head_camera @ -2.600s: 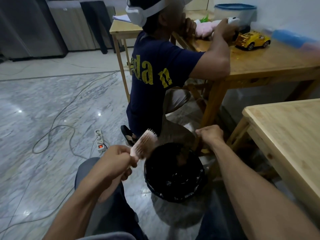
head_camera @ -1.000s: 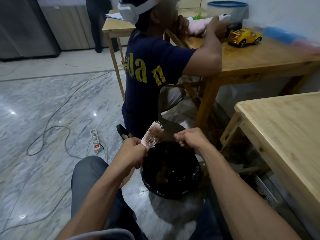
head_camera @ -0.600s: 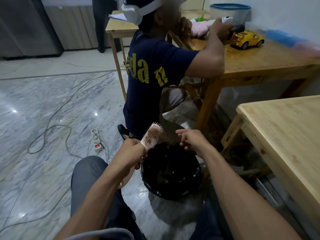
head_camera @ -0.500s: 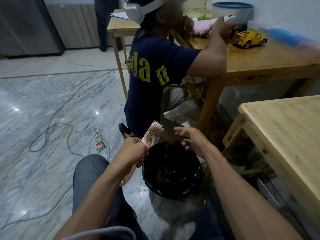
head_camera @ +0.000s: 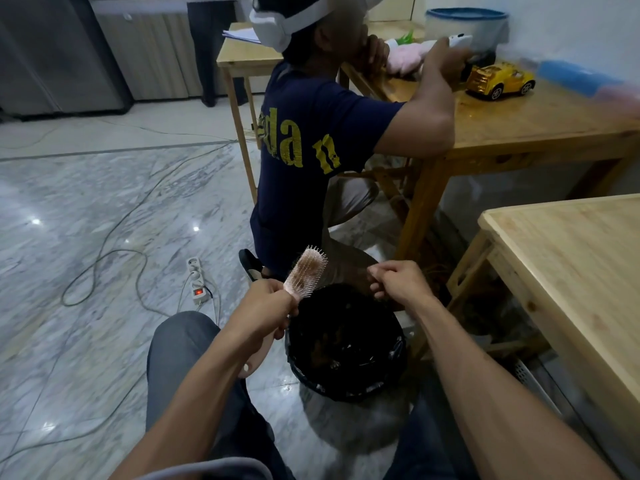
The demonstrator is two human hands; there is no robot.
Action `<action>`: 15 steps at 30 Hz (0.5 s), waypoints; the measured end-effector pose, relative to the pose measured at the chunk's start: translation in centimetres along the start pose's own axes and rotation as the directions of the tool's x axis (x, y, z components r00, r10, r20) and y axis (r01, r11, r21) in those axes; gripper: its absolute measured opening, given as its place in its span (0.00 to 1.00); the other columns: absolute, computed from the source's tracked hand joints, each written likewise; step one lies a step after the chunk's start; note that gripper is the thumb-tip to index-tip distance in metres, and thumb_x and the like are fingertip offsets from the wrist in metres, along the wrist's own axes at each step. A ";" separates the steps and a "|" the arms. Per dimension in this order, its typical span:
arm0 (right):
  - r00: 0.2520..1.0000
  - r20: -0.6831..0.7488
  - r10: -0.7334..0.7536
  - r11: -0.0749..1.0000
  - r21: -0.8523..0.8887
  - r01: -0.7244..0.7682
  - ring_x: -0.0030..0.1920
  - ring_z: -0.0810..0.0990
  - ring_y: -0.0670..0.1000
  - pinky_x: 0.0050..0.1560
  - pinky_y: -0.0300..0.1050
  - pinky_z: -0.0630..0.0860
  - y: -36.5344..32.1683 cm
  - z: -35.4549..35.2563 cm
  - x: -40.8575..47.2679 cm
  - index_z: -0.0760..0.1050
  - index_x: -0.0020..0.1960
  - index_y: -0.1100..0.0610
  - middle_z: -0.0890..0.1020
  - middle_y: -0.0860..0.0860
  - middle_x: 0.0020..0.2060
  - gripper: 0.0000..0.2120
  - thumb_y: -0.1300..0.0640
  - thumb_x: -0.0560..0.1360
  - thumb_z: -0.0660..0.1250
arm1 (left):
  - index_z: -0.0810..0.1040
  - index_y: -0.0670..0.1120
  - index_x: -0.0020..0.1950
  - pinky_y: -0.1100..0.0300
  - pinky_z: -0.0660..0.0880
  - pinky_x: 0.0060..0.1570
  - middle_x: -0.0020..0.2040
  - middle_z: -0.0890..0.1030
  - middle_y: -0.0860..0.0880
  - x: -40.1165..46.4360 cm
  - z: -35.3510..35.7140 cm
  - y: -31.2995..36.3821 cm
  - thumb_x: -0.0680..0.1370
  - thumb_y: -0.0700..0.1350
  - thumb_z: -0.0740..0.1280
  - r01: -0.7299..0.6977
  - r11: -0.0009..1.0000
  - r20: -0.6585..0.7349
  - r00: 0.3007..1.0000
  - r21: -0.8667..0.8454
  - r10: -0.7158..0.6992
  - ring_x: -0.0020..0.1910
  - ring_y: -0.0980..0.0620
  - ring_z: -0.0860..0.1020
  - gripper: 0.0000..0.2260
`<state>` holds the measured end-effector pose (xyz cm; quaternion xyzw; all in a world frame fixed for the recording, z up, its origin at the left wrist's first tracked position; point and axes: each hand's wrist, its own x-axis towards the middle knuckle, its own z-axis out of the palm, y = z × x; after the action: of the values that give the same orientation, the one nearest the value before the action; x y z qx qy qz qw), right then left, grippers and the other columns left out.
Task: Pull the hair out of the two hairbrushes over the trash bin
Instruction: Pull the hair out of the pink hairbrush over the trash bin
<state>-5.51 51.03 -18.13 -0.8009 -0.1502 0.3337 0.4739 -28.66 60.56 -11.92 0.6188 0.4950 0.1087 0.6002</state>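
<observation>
1. The pink plastic hairbrush with pale bristles [head_camera: 306, 271] sits at centre frame, tilted up and to the right with its head over the near-left rim of the round black-lined trash bin [head_camera: 346, 344], probably so pulled hair drops inside.
2. The left hand [head_camera: 266, 311] is clenched round the brush handle, whose end pokes out below the fist.
3. The right hand [head_camera: 398, 280], right of the brush and above the bin's far rim, has its fingertips [head_camera: 375, 271] pinched together; whether hair lies between them I cannot tell.
4. Only one brush is visible; matted hair remains among its bristles.
</observation>
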 end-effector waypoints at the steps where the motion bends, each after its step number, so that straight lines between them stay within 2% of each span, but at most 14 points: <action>1: 0.999 0.041 -0.007 1.000 0.004 0.007 0.35 0.83 0.47 0.34 0.39 0.79 -0.4 0.2 -0.5 0.84 0.57 0.53 0.87 0.53 0.49 0.08 0.54 0.82 0.68 | 0.77 0.37 0.47 0.59 0.61 0.26 0.35 0.76 0.42 0.1 0.2 0.0 0.79 0.34 0.64 -0.006 1.000 0.018 1.000 0.026 0.005 0.27 0.51 0.67 0.04; 4: 0.964 0.265 0.006 0.992 0.117 -0.038 0.29 0.76 0.45 0.28 0.38 0.72 -1.4 0.4 -1.3 0.77 0.67 0.50 0.84 0.49 0.58 0.19 0.43 0.81 0.67 | 0.79 0.37 0.46 0.59 0.64 0.27 0.34 0.75 0.41 0.1 0.6 0.1 0.75 0.31 0.66 -0.016 0.995 0.083 0.997 0.103 0.008 0.27 0.49 0.69 0.04; 6: 0.907 0.421 -0.016 0.990 0.137 -0.046 0.30 0.75 0.45 0.30 0.37 0.73 -1.8 0.3 -1.7 0.79 0.65 0.53 0.85 0.49 0.59 0.23 0.38 0.78 0.69 | 0.80 0.36 0.48 0.57 0.67 0.29 0.35 0.75 0.40 0.3 0.7 0.2 0.73 0.31 0.67 -0.030 0.990 0.114 0.993 0.140 0.014 0.30 0.47 0.71 0.06; 8: 0.870 0.489 -0.064 0.993 0.116 0.008 0.33 0.78 0.45 0.33 0.36 0.76 -2.0 0.7 -2.1 0.84 0.58 0.57 0.88 0.51 0.52 0.18 0.44 0.77 0.73 | 0.81 0.37 0.50 0.54 0.70 0.33 0.36 0.78 0.38 0.5 0.6 0.3 0.72 0.33 0.69 -0.044 0.985 0.141 0.990 0.167 0.020 0.32 0.45 0.74 0.08; 9: 0.873 0.480 -0.090 0.992 0.120 0.037 0.33 0.79 0.44 0.34 0.36 0.76 -2.2 1.0 -2.1 0.85 0.53 0.59 0.87 0.53 0.45 0.12 0.50 0.77 0.75 | 0.82 0.38 0.50 0.53 0.72 0.34 0.36 0.79 0.38 0.6 0.5 0.3 0.73 0.33 0.70 -0.048 0.982 0.153 0.988 0.181 0.020 0.32 0.45 0.75 0.07; 11: 0.925 0.365 -0.101 0.985 0.166 0.041 0.30 0.78 0.44 0.31 0.34 0.76 -2.5 1.4 -1.9 0.84 0.45 0.62 0.83 0.54 0.36 0.05 0.60 0.77 0.74 | 0.82 0.37 0.50 0.55 0.74 0.33 0.35 0.80 0.38 0.5 0.2 0.2 0.74 0.33 0.71 -0.064 0.975 0.167 0.986 0.212 0.028 0.30 0.46 0.76 0.06; 13: 0.986 0.158 -0.060 0.994 0.104 0.043 0.28 0.77 0.44 0.30 0.33 0.76 -2.5 1.1 -1.1 0.84 0.43 0.62 0.82 0.53 0.33 0.07 0.61 0.78 0.73 | 0.82 0.36 0.49 0.60 0.73 0.29 0.32 0.78 0.41 0.2 0.0 0.1 0.75 0.33 0.70 -0.095 0.964 0.151 0.987 0.249 0.058 0.27 0.49 0.75 0.04; 15: 0.998 -0.062 -0.024 0.996 -0.082 0.019 0.31 0.80 0.45 0.34 0.36 0.78 -2.1 0.2 -0.2 0.86 0.44 0.61 0.85 0.51 0.34 0.07 0.58 0.78 0.74 | 0.82 0.36 0.49 0.63 0.72 0.26 0.31 0.78 0.42 -0.1 -0.3 0.1 0.76 0.33 0.70 -0.132 0.951 0.125 0.987 0.279 0.100 0.24 0.52 0.75 0.04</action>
<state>-5.60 52.09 -16.31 -0.8281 -0.1572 0.2969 0.4488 -28.91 60.69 -11.73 0.7322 0.4346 0.0367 0.5231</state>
